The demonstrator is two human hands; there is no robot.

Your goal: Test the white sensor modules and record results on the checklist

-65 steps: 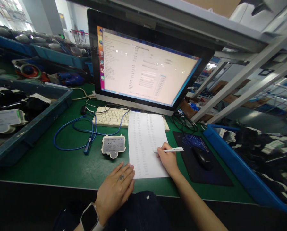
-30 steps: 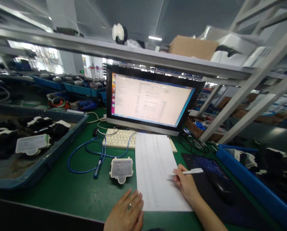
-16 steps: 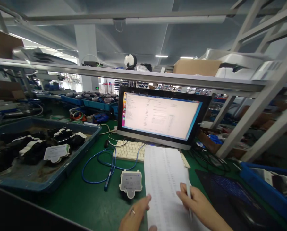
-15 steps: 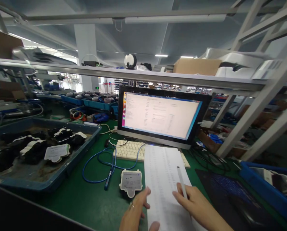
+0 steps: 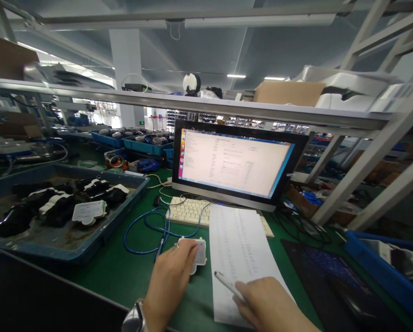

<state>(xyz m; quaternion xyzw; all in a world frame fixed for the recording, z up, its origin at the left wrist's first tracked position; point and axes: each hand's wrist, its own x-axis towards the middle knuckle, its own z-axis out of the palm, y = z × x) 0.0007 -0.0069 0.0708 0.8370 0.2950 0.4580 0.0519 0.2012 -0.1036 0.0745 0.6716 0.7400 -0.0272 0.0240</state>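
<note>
My left hand (image 5: 177, 263), with a ring and a watch, is over a small white plastic module (image 5: 201, 252) with a printed grey face. Its fingers are closed together on the module's left part, which they hide. A white pen (image 5: 227, 282) is gripped in my right hand (image 5: 266, 304), its tip pointing up and left above the printed paper sheets (image 5: 232, 244). These sheets overlap the front of a cream keyboard (image 5: 188, 213). Left of the module lies a looped blue cable (image 5: 127, 244).
A blue tray (image 5: 102, 230) at left holds black parts and another white module (image 5: 88, 212). Behind the keyboard stands a monitor (image 5: 234, 166). To the right are a dark mouse pad (image 5: 303, 267), a black mouse (image 5: 355, 299) and a blue bin (image 5: 382, 272). A shelf (image 5: 227, 106) crosses above.
My left hand has moved from the paper's left edge up onto the module. The right hand has shifted left and down, and the pen now tilts leftward.
</note>
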